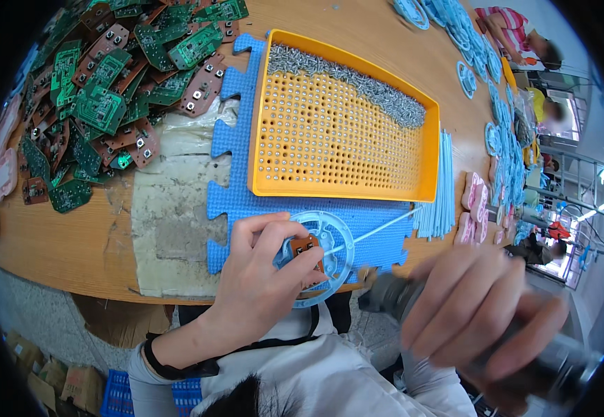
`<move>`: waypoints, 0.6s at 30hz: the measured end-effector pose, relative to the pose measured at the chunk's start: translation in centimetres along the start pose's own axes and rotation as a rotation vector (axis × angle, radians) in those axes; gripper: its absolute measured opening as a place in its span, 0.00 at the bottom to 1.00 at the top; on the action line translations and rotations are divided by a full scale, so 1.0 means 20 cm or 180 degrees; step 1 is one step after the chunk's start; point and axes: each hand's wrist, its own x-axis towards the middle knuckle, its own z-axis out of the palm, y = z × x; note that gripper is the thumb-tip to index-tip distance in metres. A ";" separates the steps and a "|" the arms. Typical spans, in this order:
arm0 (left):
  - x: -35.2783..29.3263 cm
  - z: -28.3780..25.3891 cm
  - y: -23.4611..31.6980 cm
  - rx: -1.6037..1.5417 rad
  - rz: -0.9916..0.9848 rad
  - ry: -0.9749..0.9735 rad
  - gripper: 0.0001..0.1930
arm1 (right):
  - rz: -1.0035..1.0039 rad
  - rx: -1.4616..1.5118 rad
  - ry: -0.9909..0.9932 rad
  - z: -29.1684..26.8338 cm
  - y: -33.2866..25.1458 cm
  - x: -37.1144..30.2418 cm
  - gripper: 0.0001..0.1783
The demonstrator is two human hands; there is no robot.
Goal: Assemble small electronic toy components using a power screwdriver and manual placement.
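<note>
My left hand (pixel 257 271) pinches a small brown circuit board (pixel 303 244) against a light blue round plastic part (pixel 347 254), near the table's front edge. A thin light blue stick (pixel 389 224) runs from this round part up to the right. My right hand (pixel 472 302), smeared by motion, is wrapped round a dark power screwdriver (pixel 389 295). The tool's tip points left toward the round part and stays apart from it. Beyond my hands, a yellow tray (pixel 344 193) holds loose silver screws along its far side and rows of holes, many with screws in them.
Under the tray lies a blue foam mat (pixel 229 201). Green and brown circuit boards (pixel 100 108) are heaped at the far left. Light blue sticks (pixel 435 187) and pink-and-white plastic parts (pixel 474 198) lie on the right. More blue round parts (pixel 466 78) and another person (pixel 514 31) are farther off.
</note>
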 end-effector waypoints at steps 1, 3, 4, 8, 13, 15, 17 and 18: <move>0.01 0.00 0.01 -0.0022 0.0029 0.0001 0.19 | -0.0084 -0.0223 -0.0065 -0.06 0.02 0.04 0.23; 0.02 -0.01 0.01 -0.0047 0.0112 -0.0027 0.17 | 0.0146 -0.0841 0.0196 -0.08 0.04 0.07 0.31; 0.02 -0.01 0.01 -0.0043 0.0105 -0.0025 0.17 | 0.0360 -0.1012 -0.0103 -0.12 0.05 0.11 0.36; 0.01 -0.01 0.00 -0.0010 0.0039 -0.0042 0.16 | 0.0378 -0.0928 0.0463 -0.09 0.17 0.13 0.40; 0.02 -0.02 0.00 -0.0023 0.0045 -0.0097 0.16 | 0.0241 -0.0664 -0.0105 -0.22 0.26 0.05 0.44; 0.02 -0.02 0.00 -0.0024 0.0045 -0.0089 0.16 | 0.0275 -0.0613 0.0256 -0.19 0.27 0.04 0.44; 0.02 -0.02 0.01 -0.0041 0.0034 -0.0099 0.16 | 0.0313 -0.0696 0.0187 -0.20 0.26 0.04 0.44; 0.02 -0.02 0.01 -0.0050 0.0027 -0.0109 0.16 | 0.0343 -0.0776 0.0117 -0.20 0.25 0.04 0.45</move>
